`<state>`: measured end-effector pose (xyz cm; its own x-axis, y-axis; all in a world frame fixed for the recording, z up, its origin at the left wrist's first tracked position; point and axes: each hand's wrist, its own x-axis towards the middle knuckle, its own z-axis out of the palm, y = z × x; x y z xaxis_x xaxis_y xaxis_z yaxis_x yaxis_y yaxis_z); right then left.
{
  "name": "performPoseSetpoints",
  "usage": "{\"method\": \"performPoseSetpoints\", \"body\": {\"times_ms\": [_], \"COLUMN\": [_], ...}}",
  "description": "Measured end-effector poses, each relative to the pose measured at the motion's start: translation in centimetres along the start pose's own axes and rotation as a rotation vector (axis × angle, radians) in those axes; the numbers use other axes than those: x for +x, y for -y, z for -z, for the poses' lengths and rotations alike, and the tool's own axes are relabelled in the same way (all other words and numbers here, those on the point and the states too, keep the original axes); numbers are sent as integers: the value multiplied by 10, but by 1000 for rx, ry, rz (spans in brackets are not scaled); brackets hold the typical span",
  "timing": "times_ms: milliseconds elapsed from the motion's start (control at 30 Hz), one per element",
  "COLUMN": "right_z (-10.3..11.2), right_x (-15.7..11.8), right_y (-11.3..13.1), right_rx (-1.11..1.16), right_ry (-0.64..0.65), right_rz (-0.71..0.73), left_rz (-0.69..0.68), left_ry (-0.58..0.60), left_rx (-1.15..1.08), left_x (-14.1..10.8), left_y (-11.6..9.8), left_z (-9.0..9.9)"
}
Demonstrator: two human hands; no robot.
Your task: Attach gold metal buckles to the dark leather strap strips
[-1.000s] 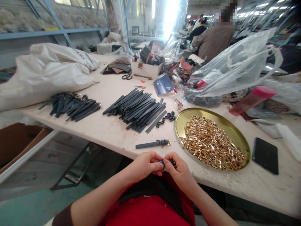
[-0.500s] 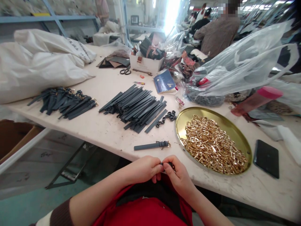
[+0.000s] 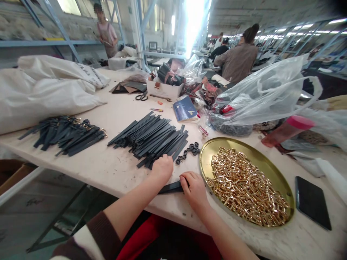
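Observation:
My left hand [image 3: 163,168] is at the near right end of a pile of dark flat straps [image 3: 148,135], its fingers closed at the end of a strap [image 3: 179,147] along the pile's right side. Close to the table's front edge, my right hand [image 3: 193,189] curls over the right end of a dark strap [image 3: 170,187] lying flat; its fingers cover that end. Several small black loops [image 3: 194,147] lie just beyond my hands. A round gold tray [image 3: 214,144] heaped with gold buckles [image 3: 246,187] stands to the right of my right hand.
Finished-looking straps with buckles [image 3: 65,133] are heaped at left beside white sacks [image 3: 48,90]. Farther back are scissors [image 3: 141,96], a blue booklet [image 3: 185,109], a white box [image 3: 162,90] and plastic bags [image 3: 260,97]. A phone [image 3: 311,200] lies at right. Co-workers [image 3: 240,57] are in the background.
Both hands have parted and moved forward from my lap onto the table. The left has reached the strap pile, the right the strap at the front edge. The view has tilted up.

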<state>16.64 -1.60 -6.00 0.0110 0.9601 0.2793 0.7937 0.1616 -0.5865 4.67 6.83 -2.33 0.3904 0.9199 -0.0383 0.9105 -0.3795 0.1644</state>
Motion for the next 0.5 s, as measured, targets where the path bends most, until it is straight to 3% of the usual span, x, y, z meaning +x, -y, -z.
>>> {"method": "performPoseSetpoints", "body": {"times_ms": [67, 167, 300, 400, 500], "right_z": [-1, 3, 25, 43, 48], "right_x": [-3, -3, 0, -4, -15], "right_y": [-1, -2, -4, 3, 17], "right_rx": [46, 140, 533, 904, 992], "right_ry": [-7, -88, -280, -211, -24], "right_rz": [3, -21, -248, -375, -360], "left_rz": [20, -4, -107, -116, -36], "left_ry": [-4, 2, 61, 335, 576], "left_rx": [-7, -54, -210, -581, -970], "left_x": [3, -5, -46, -86, -108], "left_y": [-2, 1, 6, 4, -8], "left_z": [-3, 6, 31, 45, 48]}}
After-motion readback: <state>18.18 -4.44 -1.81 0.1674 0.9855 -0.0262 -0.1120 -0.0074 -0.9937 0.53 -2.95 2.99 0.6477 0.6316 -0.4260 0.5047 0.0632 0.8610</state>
